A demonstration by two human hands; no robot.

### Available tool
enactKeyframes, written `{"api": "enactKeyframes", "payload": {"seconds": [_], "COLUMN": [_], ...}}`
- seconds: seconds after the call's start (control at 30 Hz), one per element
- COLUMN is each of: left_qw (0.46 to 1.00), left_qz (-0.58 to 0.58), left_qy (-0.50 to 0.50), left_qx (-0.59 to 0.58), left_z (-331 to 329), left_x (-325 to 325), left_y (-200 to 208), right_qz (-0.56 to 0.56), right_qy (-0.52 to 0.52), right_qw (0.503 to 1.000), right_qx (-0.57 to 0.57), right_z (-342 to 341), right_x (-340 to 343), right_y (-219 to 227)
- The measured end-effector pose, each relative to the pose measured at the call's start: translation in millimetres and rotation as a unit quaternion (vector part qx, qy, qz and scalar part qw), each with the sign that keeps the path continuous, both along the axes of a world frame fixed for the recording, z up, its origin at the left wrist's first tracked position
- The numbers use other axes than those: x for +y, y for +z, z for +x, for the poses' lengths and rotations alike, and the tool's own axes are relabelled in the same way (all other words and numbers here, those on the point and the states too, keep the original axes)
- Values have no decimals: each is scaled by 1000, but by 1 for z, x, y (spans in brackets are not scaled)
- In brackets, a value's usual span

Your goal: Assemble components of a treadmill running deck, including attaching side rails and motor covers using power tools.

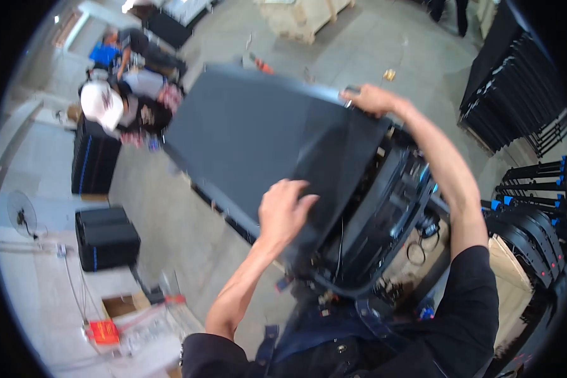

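Observation:
A broad black belt deck (246, 120), which looks like part of a treadmill, stretches out in front of me at a slant. My left hand (282, 211) is over its near part, thumb apart from the fingers; whether it touches the surface is unclear. At the far right corner, beside the silver side rail (309, 89), my right hand (373, 101) is closed around a small dark thing that I cannot make out. Closer to my body, a glossy black frame (378, 233) with cables adjoins the deck's end.
Two people (104, 104) (148, 47) work at the far left. Black boxes (107, 238) stand on the left, near a fan (22, 215). Stacked black panels (510, 88) and curved black parts (529, 233) line the right side. A wooden crate (302, 19) is at the back.

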State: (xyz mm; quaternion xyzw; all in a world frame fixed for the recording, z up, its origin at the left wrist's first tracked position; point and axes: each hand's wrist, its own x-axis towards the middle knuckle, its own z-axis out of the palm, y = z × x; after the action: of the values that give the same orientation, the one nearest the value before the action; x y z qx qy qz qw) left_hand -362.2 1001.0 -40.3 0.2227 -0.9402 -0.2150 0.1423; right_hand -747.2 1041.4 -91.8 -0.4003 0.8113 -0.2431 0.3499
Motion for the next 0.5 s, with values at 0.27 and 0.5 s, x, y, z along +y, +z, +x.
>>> {"api": "enactKeyframes", "payload": {"seconds": [0.27, 0.5], "left_qw": [897, 870], "left_qz": [357, 413], "left_qy": [255, 269], "left_qx": [-56, 33], "left_z": [163, 170], "left_x": [71, 76], "left_y": [-46, -78], "right_qz": [-69, -88], "right_qy": [-14, -185], "right_qw": [998, 977], "right_qx": [-2, -51], "right_z": [26, 27], "right_x": [30, 81], "right_y": [-3, -10]}}
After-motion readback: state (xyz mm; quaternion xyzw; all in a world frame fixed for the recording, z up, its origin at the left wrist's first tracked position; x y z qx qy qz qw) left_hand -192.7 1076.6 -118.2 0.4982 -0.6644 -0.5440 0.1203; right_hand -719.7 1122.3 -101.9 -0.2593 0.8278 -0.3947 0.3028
